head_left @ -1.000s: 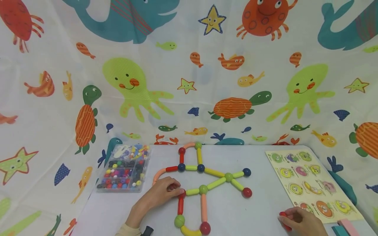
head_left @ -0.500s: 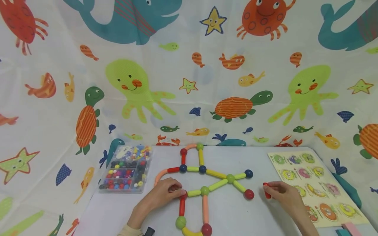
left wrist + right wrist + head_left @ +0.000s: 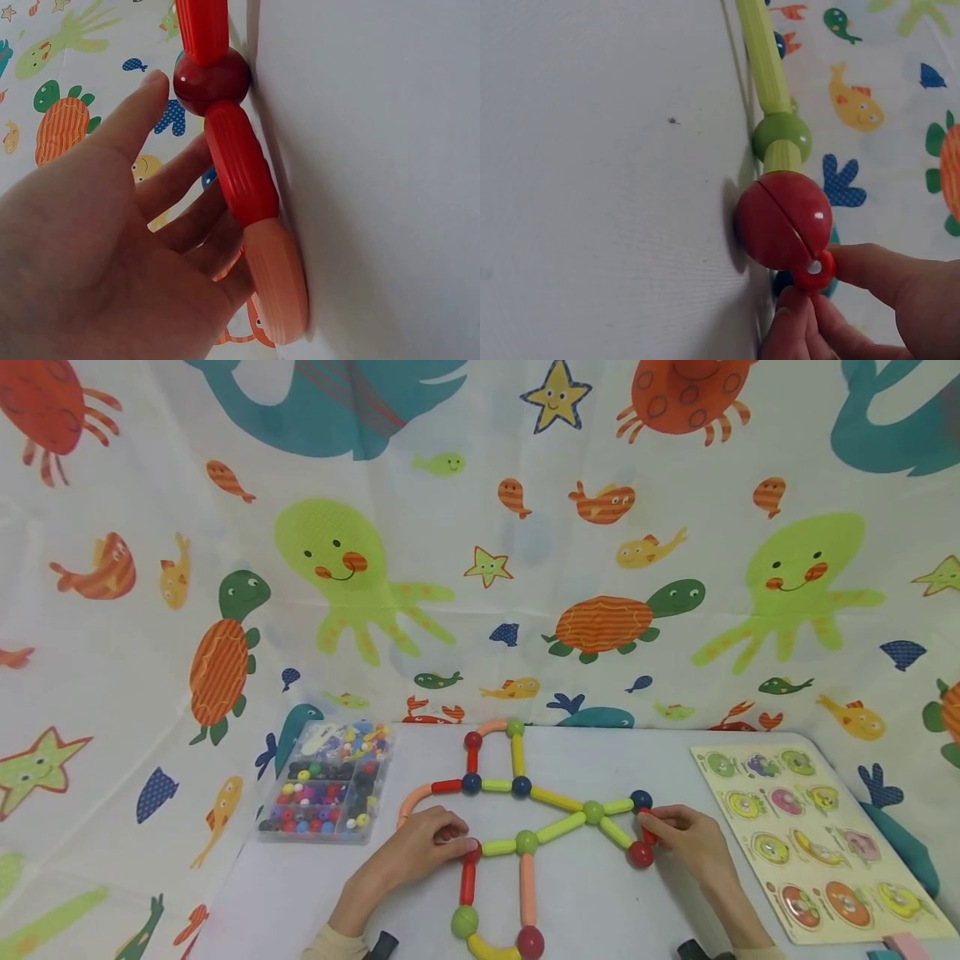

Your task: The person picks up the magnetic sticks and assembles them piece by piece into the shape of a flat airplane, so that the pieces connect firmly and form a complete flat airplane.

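In the head view, a flat figure of coloured sticks and balls lies on the table [image 3: 592,910]. My right hand [image 3: 690,839] pinches a short red stick [image 3: 817,280] between thumb and fingertips. One end of it meets a red ball [image 3: 784,220]; its other end is by a dark blue ball [image 3: 641,799]. Both balls sit on green sticks branching from a light green ball [image 3: 593,812]. My left hand [image 3: 423,847] rests at another red ball [image 3: 212,80], fingers loosely bent behind a red stick [image 3: 241,161] joined to a salmon piece [image 3: 276,281].
A divided clear box [image 3: 324,789] of beads stands at the back left. On the right lies a board [image 3: 825,843] with pictures of food. Pink and teal blocks [image 3: 903,946] are at the lower right edge. A printed sea-animal cloth [image 3: 600,677] hangs behind.
From the table's lower right, my right hand has come left and away from me with the red stick, bringing it to the red and blue balls. The left hand has stayed in place.
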The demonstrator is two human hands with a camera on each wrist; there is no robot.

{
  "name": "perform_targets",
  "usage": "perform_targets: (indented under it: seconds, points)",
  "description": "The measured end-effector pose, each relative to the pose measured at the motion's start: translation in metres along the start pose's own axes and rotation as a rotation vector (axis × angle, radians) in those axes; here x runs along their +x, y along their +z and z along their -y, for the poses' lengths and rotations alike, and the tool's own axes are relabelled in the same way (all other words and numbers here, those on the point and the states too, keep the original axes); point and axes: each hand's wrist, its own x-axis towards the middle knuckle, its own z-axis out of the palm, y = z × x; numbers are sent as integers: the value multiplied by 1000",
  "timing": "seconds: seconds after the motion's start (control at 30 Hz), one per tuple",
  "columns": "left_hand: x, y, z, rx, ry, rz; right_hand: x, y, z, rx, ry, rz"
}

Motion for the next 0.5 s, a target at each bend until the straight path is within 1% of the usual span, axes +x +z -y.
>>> perform_targets:
  seconds: [0.13,0.5]
  points:
    - [0,0,-1,4,-1,0,0,1,0,-13,2,-6]
    - [1,0,-3,10,6,-9,1,8,1,-23,-33,-39]
